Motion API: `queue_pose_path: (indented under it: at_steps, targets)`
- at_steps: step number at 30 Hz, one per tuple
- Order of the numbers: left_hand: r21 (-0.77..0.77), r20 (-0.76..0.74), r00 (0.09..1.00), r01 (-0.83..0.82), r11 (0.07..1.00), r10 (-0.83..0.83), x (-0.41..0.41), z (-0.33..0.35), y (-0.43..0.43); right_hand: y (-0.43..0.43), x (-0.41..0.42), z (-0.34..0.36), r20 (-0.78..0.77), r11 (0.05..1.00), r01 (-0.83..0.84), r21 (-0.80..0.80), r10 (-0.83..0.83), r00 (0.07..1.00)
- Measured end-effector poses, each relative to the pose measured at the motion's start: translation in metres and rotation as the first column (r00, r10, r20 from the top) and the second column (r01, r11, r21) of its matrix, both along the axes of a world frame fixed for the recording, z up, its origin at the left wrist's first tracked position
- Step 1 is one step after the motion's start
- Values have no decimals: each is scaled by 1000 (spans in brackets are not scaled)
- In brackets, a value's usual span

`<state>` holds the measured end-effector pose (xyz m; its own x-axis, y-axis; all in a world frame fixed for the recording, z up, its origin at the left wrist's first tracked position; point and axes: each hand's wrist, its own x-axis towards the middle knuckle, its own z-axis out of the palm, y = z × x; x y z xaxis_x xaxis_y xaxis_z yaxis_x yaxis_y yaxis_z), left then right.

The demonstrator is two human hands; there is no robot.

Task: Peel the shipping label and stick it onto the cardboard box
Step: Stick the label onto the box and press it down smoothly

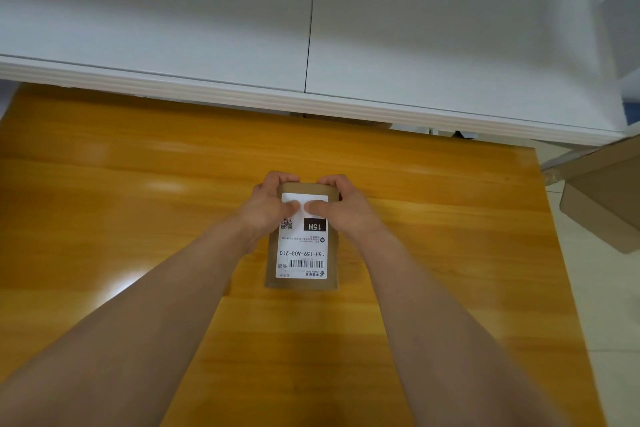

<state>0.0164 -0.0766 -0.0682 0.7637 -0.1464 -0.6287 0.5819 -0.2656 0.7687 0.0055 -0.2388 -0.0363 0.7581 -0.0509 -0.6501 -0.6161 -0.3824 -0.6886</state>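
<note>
Counter (104,218): glossy orange-yellow wood grain, filling the lower part of the view; both bare forearms reach out across it from the near edge.
Left hand (266,205): at the far left corner of the cardboard box; fingers curl over the box's far edge, thumb lies flat on the label's blank upper part. The grip is closed around the box corner.
Cardboard box (301,236): small, flat and brown, lying on the counter about mid-width, its long side running away from the person, between the two hands.
Shipping label (302,246): white, lying flat on the box's top face and covering most of it; its print reads upside down from the camera, with a QR code, a black block marked 15H, the code 15H-159-A03-210 and a barcode near the near end.
Right hand (341,203): mirrors the left at the far right corner; fingers wrap the far edge, thumb presses on the label, its tip close to the left thumb. The grip is closed on the box.
White cabinet (311,28): behind the counter, with a dark vertical seam.
Second box (602,198): brown cardboard, off the counter's right edge, well apart, partly out of view.
</note>
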Motion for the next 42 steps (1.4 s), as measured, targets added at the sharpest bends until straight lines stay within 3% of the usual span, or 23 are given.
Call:
queue_pose_path:
  at_steps: [9, 14, 18, 22, 42]
  targets:
    - [37, 11, 1000, 0, 999, 0, 2, 1, -3, 3, 3, -7, -14, 986, 146, 83, -146, 989]
    - [-2, -86, 985, 149, 989, -149, 2, 3, 9, -1, -2, -6, 40, 992, 68, 109, -72, 997]
    - [99, -56, 973, 227, 969, -222, -1, 5, 8, -11, -10, 4, 14, 983, -42, 179, 40, 999]
    - [187, -11, 981, 191, 964, -193, -4, 4, 3, -16, -15, 5, -16, 971, -107, 213, 113, 993]
    - [259, 63, 998, 3, 966, -20, -5, -3, -12, 0, -6, -3, 24, 1000, 18, 4, -18, 1000]
